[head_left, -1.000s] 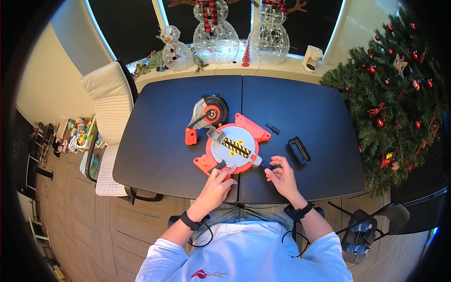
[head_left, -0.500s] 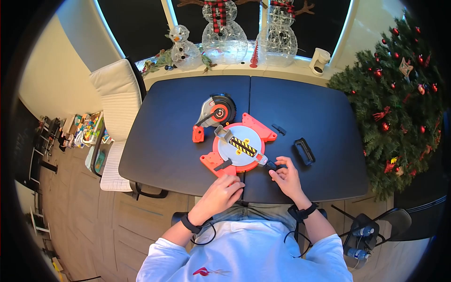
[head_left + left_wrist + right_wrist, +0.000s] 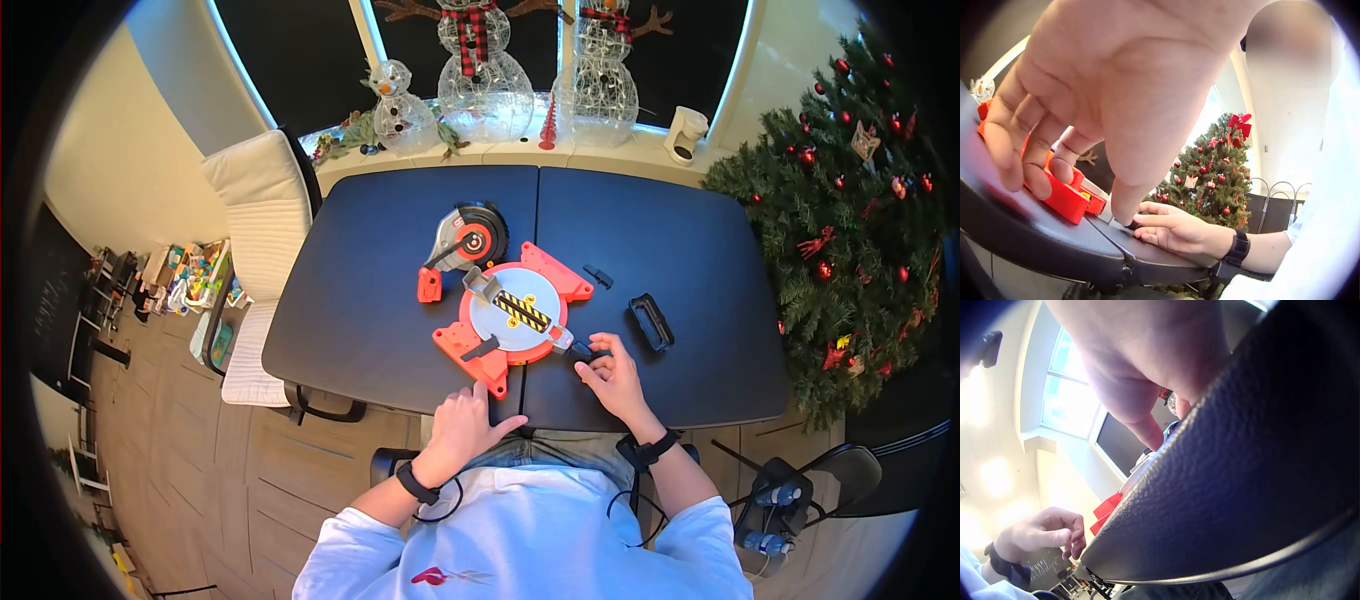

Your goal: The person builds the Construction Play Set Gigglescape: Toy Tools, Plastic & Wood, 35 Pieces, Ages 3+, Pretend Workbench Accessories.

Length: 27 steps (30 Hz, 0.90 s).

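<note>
A round toy base with a grey disc (image 3: 486, 322), striped panel and red legs (image 3: 465, 352) lies on the dark table. My right hand (image 3: 615, 382) pinches a small black piece (image 3: 579, 350) at the base's lower right edge; the left wrist view shows the same hand (image 3: 1175, 232) with its thumb and fingers around it. Below the lower left red leg, at the table's front edge, is my left hand (image 3: 464, 427), thumb spread, holding nothing. Its fingers hang loosely bent in the left wrist view. A black bar (image 3: 481, 347) lies over that leg.
A grey and black wheel-shaped toy part (image 3: 468, 238) with a red end stands behind the base. To the right lie a small black clip (image 3: 598, 276) and a black oval frame (image 3: 652, 322). A white chair (image 3: 262, 230) stands left of the table.
My left hand has drawn back from the black bar and red leg to the table's front edge, its thumb now spread. The right hand stays at the black piece. The head view has shifted slightly.
</note>
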### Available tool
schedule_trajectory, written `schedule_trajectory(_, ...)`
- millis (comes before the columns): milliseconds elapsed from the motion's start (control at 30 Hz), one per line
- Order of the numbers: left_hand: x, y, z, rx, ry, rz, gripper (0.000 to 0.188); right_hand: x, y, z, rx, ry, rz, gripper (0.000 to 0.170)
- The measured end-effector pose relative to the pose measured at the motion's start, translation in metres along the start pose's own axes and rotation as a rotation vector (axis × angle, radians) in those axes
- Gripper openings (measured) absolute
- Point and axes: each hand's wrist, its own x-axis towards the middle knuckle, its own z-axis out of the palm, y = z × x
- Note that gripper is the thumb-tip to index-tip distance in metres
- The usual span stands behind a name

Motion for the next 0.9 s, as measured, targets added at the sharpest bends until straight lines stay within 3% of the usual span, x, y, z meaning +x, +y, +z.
schedule_trajectory(367,0.002,0.016,0.006,0.057,-0.016,-0.07,0.084,-0.002,-0.004,0.001,-0.027,0.012,-0.014,0.055)
schedule_trajectory(633,0.0,-0.005,0.009,-0.035,0.003,0.009,0.063,-0.002,-0.004,0.001,-0.009,0.022,-0.001,0.054)
schedule_trajectory(800,0.018,-0.022,-0.017,-0.083,0.103,0.007,0.05,-0.002,-0.004,0.001,-0.007,0.017,0.013,0.054)
schedule_trajectory(900,0.038,-0.039,-0.034,-0.14,0.063,-0.018,0.046,-0.001,-0.002,0.001,-0.012,0.017,0.02,0.055)
